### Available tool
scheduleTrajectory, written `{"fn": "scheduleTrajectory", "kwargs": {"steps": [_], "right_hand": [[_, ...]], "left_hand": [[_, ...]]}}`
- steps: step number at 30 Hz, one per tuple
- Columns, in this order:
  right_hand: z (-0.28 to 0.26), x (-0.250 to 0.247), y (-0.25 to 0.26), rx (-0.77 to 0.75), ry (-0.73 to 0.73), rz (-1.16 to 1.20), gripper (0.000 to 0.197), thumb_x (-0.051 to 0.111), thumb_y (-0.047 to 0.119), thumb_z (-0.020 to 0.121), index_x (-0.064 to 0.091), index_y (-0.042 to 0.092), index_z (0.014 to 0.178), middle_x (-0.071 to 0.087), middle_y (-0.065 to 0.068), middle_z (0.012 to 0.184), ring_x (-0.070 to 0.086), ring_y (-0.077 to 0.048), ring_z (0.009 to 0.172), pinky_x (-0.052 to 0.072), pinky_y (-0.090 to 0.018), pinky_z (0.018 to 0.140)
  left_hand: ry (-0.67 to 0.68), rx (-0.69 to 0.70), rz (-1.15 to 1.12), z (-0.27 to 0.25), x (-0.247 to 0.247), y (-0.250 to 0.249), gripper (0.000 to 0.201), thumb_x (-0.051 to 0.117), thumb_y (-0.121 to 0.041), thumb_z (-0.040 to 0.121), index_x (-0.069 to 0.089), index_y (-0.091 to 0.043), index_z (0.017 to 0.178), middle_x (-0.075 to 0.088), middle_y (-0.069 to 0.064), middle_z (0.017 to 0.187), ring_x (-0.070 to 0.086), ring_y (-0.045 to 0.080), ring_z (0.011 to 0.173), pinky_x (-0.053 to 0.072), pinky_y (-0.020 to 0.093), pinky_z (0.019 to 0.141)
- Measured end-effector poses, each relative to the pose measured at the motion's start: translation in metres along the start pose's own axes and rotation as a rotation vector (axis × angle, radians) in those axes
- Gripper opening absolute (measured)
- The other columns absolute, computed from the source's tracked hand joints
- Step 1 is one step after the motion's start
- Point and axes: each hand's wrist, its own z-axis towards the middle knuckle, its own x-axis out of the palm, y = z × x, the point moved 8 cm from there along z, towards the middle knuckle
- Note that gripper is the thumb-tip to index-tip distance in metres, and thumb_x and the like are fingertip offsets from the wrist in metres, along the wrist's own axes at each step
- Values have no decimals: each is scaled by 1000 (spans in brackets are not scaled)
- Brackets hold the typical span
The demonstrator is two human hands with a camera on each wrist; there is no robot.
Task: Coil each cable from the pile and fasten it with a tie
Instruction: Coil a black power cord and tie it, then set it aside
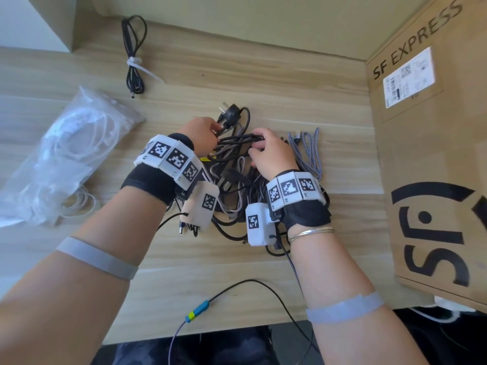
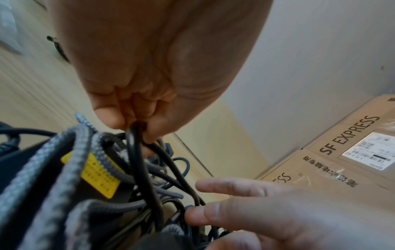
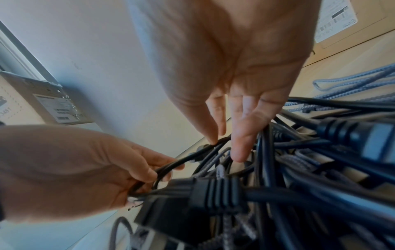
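Note:
A tangled pile of black and grey braided cables [image 1: 234, 185] lies at the middle of the wooden table [image 1: 263, 83]. My left hand [image 1: 214, 133] pinches a thin black cable [image 1: 237, 138] just below a black power plug [image 1: 230, 115]. The left wrist view shows that cable [image 2: 138, 160] running down from the left hand's [image 2: 136, 125] pinched fingertips. My right hand [image 1: 257, 143] holds the same black strands a little to the right; in the right wrist view, the right hand [image 3: 222, 143] pinches the cable [image 3: 188, 160] between thumb and finger. The strands stretch between both hands above the pile.
One black cable [image 1: 134, 56], coiled and bound with a white tie, lies at the far left of the table. A clear bag of white ties [image 1: 66, 154] sits at the left. A large cardboard box [image 1: 434, 154] stands along the right. A grey braided cable [image 1: 308, 151] lies beside the pile.

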Motion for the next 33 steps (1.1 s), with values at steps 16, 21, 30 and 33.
{"fn": "scheduleTrajectory", "kwargs": {"steps": [16, 21, 30, 33], "right_hand": [[4, -27, 6, 3, -138, -135, 32, 57, 21, 89, 56, 23, 121, 53, -1, 116, 55, -18, 100, 43, -28, 84], [1, -23, 8, -13, -2, -135, 25, 45, 17, 96, 65, 19, 111, 67, -2, 109, 61, -17, 86, 41, -21, 65], [1, -17, -2, 12, 78, -57, 37, 33, 27, 100, 65, 8, 102, 70, -10, 91, 63, -26, 79, 50, -35, 75], [-1, -22, -5, 17, 40, 67, 28, 43, 26, 98, 62, 10, 111, 67, -2, 77, 65, -28, 75, 55, -41, 77]], "left_hand": [[-29, 90, -555, -25, -23, -28, 23, 35, -11, 89, 37, -19, 68, 37, 1, 61, 27, 12, 45, 22, 13, 34], [-85, 141, -538, -26, -27, -34, 24, 42, -23, 96, 41, -19, 72, 39, 0, 60, 29, 13, 45, 24, 17, 37], [-260, 282, -652, -33, -48, -48, 26, 36, -21, 99, 40, -21, 74, 38, 0, 55, 31, 4, 32, 24, 15, 34], [-251, 274, -562, -30, -47, -47, 22, 36, -23, 99, 41, -21, 78, 40, -1, 58, 34, 8, 40, 28, 20, 37]]}}
